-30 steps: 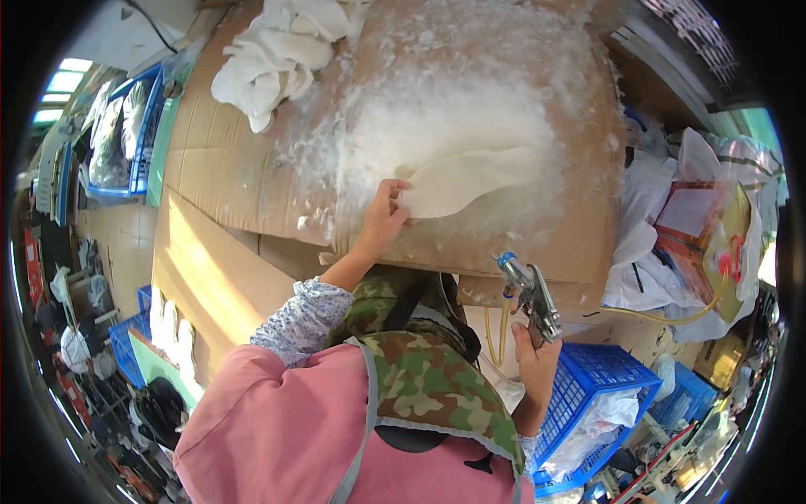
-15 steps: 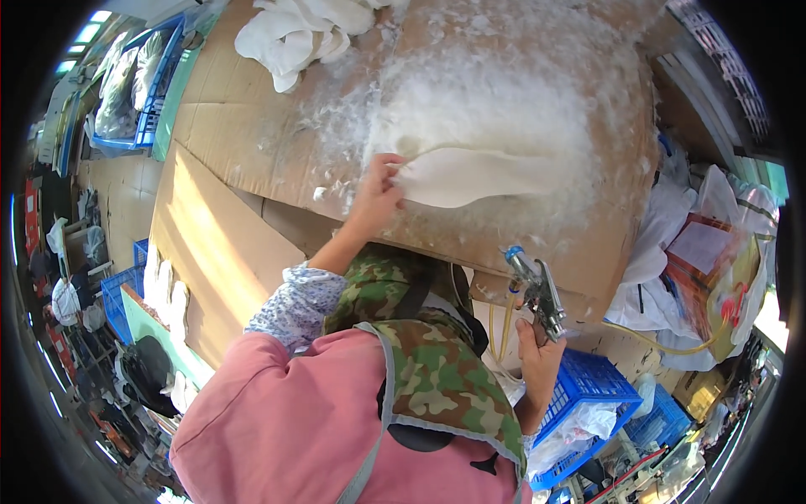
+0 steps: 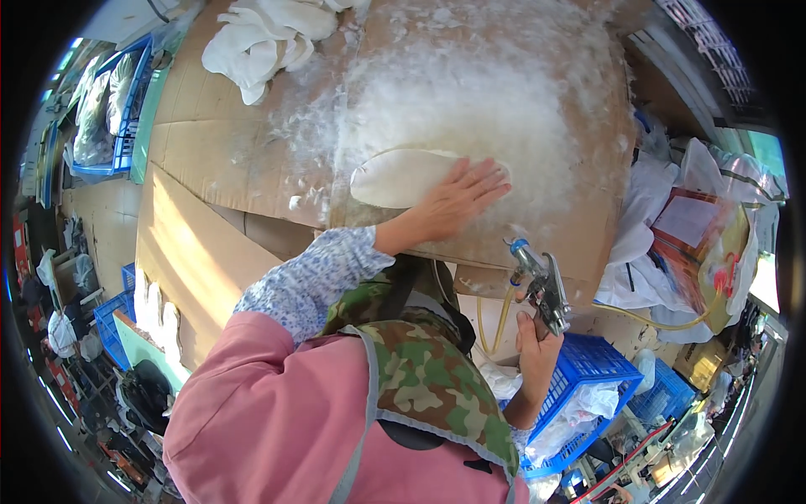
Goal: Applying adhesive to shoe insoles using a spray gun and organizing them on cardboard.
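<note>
A white insole-shaped piece lies flat on a cardboard-covered table, within a patch of whitish, stringy residue. My left hand rests palm down across its right part, fingers stretched out, hiding some of that end. In my right hand, off the table's near edge, is a metal spray gun with a blue nozzle ring. The gun points up toward the table, and a yellowish hose hangs from it.
White cut pieces lie heaped at the far left of the cardboard. Plastic bags crowd the right side. A blue crate stands beside my right forearm. Another blue crate with bagged goods is at the far left.
My left hand has gone from gripping the piece's left end to lying flat on its right part. The piece appears a little further left in view. My right hand still holds the spray gun.
</note>
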The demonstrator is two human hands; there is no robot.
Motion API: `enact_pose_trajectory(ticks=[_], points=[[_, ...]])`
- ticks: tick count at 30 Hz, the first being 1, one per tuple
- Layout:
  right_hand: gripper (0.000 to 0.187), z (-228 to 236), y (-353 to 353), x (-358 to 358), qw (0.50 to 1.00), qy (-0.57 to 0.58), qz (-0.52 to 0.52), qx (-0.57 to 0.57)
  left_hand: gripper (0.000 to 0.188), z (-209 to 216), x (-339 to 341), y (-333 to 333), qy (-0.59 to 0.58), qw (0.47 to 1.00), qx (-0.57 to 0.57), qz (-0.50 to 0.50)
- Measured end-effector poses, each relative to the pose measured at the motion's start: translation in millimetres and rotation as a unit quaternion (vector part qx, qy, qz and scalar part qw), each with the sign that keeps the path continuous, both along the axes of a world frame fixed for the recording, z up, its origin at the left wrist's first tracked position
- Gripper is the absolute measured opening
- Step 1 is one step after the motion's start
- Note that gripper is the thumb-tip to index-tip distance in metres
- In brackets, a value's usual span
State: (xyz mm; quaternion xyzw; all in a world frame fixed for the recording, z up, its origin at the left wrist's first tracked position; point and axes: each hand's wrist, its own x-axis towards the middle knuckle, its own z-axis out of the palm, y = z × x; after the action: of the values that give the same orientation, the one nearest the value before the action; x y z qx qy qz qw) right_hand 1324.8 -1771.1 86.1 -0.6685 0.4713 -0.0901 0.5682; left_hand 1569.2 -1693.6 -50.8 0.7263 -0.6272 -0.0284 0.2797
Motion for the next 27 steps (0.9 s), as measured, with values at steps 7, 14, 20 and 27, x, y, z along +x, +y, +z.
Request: enact_pose_trajectory(ticks=[7,14,20,27], points=[[0.011,-3,5,-13,1.0,-0.011,-0.009,0.005,0.072,-6,-3,-4,0.052,0.998,0.043,-0.005],[0.018,0,7,7,0.998,-0.05,0.007,0.031,0.075,1,-3,34,0.069,0.99,0.058,0.109],[0.019,-11,7,23,0.993,-0.033,0.114,0.006,0.073,-13,-7,47,0.043,0.985,0.042,0.163],[0.024,-23,15,29,0.977,0.058,0.191,-0.072,0.053,-1,6,118,0.047,0.959,-0.033,0.277]])
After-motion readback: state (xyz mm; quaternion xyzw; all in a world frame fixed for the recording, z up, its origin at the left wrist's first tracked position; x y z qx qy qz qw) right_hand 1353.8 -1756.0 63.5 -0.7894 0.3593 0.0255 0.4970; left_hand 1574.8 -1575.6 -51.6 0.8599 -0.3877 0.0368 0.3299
